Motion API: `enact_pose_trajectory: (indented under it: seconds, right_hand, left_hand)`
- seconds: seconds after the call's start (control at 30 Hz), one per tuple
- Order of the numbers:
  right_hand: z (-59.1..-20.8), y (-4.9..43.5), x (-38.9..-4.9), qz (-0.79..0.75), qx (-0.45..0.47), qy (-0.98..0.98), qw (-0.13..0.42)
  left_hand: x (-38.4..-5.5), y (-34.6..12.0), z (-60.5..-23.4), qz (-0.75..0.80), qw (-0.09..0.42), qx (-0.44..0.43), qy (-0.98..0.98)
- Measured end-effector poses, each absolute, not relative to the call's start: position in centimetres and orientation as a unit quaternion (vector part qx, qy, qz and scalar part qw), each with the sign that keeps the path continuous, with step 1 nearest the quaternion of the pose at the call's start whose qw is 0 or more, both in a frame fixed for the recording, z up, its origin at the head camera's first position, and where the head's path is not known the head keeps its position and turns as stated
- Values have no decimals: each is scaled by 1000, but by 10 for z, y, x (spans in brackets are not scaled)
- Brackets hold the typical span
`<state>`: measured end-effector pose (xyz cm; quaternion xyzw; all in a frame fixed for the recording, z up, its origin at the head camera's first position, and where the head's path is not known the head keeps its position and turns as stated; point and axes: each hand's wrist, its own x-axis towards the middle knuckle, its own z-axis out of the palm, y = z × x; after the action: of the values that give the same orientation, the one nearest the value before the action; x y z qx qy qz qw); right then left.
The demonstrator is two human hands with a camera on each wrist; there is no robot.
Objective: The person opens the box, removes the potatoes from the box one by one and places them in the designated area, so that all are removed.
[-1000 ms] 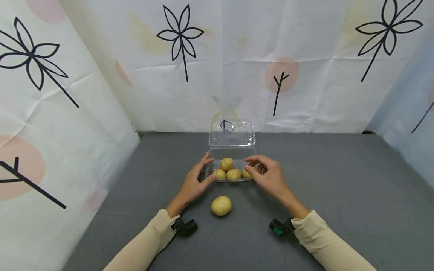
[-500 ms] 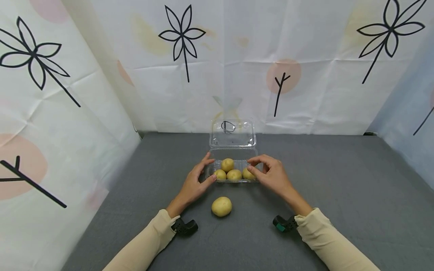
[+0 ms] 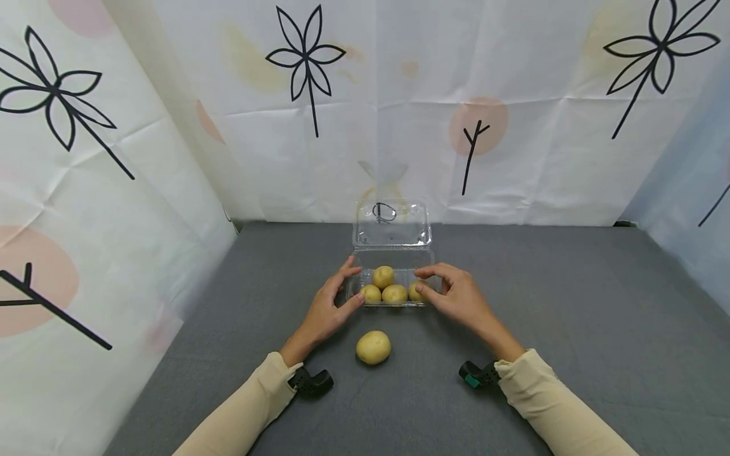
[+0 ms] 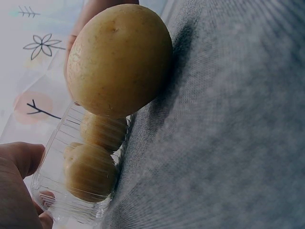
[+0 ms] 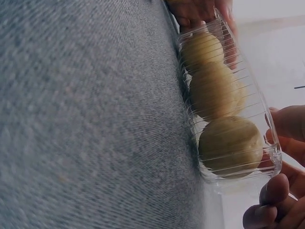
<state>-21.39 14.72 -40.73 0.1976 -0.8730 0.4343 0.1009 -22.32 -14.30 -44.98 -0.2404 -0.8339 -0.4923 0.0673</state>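
A clear plastic clamshell container (image 3: 393, 305) lies on the table with its lid (image 3: 390, 234) raised at the back. Inside are several potatoes: three along the front, the left potato (image 3: 371, 294), the middle potato (image 3: 395, 294) and the right potato (image 3: 416, 292), plus a rear potato (image 3: 383, 276). My left hand (image 3: 327, 308) holds the container's left end, thumb over the front rim. Above the right end, my right hand (image 3: 456, 294) has thumb and forefinger apart, the thumb overlapping the right potato. In the right wrist view, curved fingers (image 5: 274, 188) sit at the container's corner.
One loose potato (image 3: 373, 348) rests on the grey table (image 3: 547, 316) in front of the container, between the forearms. A white patterned cloth (image 3: 399, 76) hangs behind the table. Wrist-worn cameras, left camera (image 3: 313, 383) and right camera (image 3: 476, 375), jut inward.
My right thumb and forefinger shifted slightly right off the right potato, then the thumb came back over its side. My left hand stays at the container; the loose potato has not moved.
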Motion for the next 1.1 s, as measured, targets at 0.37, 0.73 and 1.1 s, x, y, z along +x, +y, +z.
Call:
enact_pose_trajectory:
  seconds: [0.37, 0.73, 1.1]
  right_hand:
    - [-411, 147, -217, 426, 208, -875, 102]
    - [-409, 147, -218, 403, 220, -884, 89]
    - [-405, 146, -222, 387, 235, -891, 44]
  left_hand:
    - [-224, -143, -450, -493, 65, -243, -833]
    - [-224, -143, -449, -493, 64, -241, -834]
    - [-223, -143, -448, -491, 61, -239, -835]
